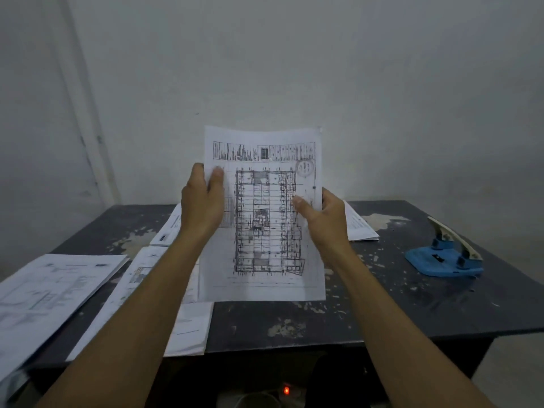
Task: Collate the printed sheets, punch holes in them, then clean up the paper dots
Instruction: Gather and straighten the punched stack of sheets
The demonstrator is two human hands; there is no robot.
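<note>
I hold a printed sheet (265,219) with a floor-plan drawing upright above the table. My left hand (201,201) pinches its left edge, thumb on the front. My right hand (322,219) pinches the right edge, lower down. More printed sheets lie on the table: one pile at the far left (50,287), one under my left forearm (188,322), one behind the held sheet on the left (167,231) and one on the right (360,225). A blue hole punch (444,257) sits at the right of the table, apart from both hands.
The dark table (323,319) has a worn, flaked top and stands against a white wall. Its front edge runs near the bottom of the view. Below it glows a small red light (286,390).
</note>
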